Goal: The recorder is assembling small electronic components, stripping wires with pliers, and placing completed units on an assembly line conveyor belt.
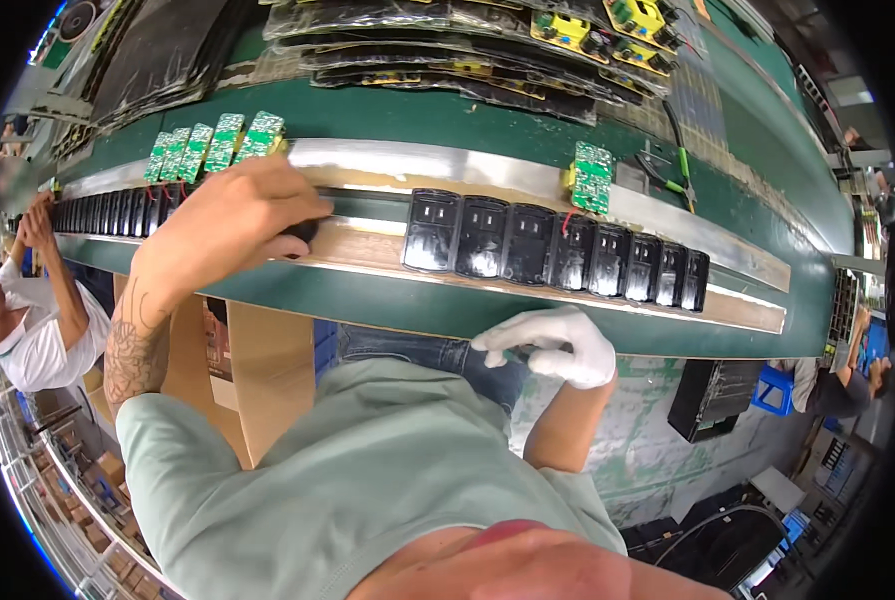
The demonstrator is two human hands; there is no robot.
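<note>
My bare left hand (242, 215), its forearm tattooed, reaches over the rail with fingers closed on a black plastic casing (303, 231), mostly hidden beneath them. My right hand (559, 345), in a white glove, hovers at the bench's front edge with its fingers curved and apart. I see nothing held in it. A row of black plastic casings (482, 238) stands on the rail (362, 245) between and beyond my hands. A red wire shows on one of them. One green circuit board (592, 178) leans behind that row, and several more green boards (195, 150) stand behind my left hand.
Green-handled cutters (675, 182) lie at the back right of the green bench (447, 305). Stacked black trays with yellow parts (447, 45) fill the far side. More black casings (107, 212) run left toward a co-worker (52, 325). A cardboard box (272, 365) stands below the bench.
</note>
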